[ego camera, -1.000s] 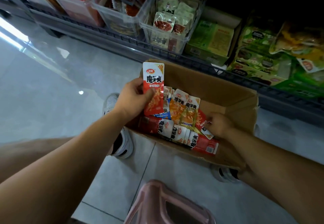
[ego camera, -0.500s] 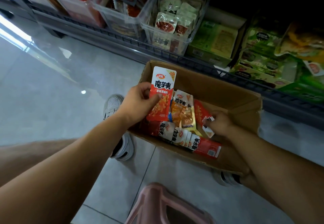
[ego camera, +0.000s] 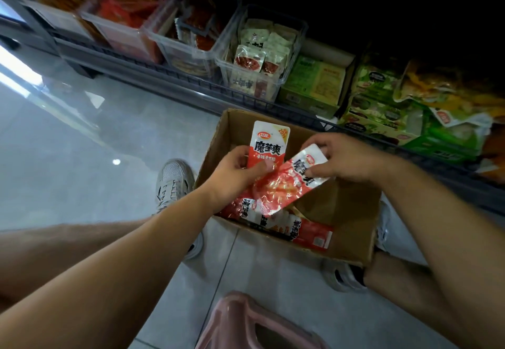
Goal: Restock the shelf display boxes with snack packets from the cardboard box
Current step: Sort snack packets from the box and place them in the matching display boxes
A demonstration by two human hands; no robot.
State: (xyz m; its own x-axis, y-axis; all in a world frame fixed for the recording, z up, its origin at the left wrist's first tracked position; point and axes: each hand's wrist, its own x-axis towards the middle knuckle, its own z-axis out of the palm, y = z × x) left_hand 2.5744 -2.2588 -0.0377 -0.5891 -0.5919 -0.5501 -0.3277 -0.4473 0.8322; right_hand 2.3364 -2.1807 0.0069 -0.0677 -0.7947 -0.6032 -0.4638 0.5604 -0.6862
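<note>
A brown cardboard box (ego camera: 352,212) stands open on the floor below the shelf, with several red-and-white snack packets (ego camera: 300,229) lying along its near side. Above the box, my left hand (ego camera: 235,176) grips an upright red-and-white packet (ego camera: 269,143) by its lower part. My right hand (ego camera: 347,161) pinches the top of a second, tilted packet (ego camera: 284,187), whose lower end overlaps the first one by my left thumb. Clear display boxes line the shelf; the nearest clear box (ego camera: 259,56) holds pale packets with red pictures.
A wire shelf rail (ego camera: 175,80) runs diagonally behind the box. Green cartons (ego camera: 314,86) and green bags (ego camera: 382,102) fill the shelf at right. My two shoes (ego camera: 172,182) flank the box on the grey tile floor. A pink stool (ego camera: 246,324) sits at the bottom edge.
My right hand has lifted a second packet out of the box and brought it over to my left hand's packet. The orange packets seen earlier in the box are now covered.
</note>
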